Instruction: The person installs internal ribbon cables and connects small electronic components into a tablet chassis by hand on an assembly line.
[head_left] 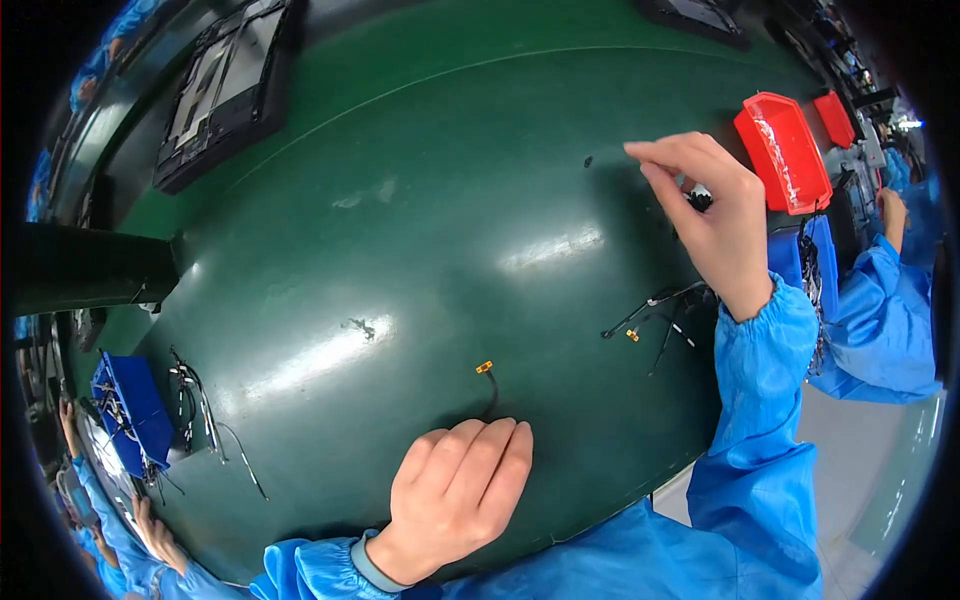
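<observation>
My left hand [455, 492] is closed near the front edge of the table, its fingers curled down over a short dark cable [492, 393]. The cable's small yellow-orange connector [485, 368] sticks out beyond the knuckles. Raised at the right, my right hand [718, 200] has its thumb and forefinger drawn together in a pinch; whatever may be between the tips is too small to make out. Small black parts [700, 201] show through the gap behind that thumb. To the left of the fingertips, a tiny black piece [588, 161] lies on the green tabletop [430, 240].
Loose cables [655, 303] lie beneath my right wrist. Beyond it stand a red bin [790, 155] and a blue bin [822, 255] with cables. Another blue bin [140, 410] and black cables [205, 400] are at left. A black framed device [225, 95] sits far left. Co-workers flank the table.
</observation>
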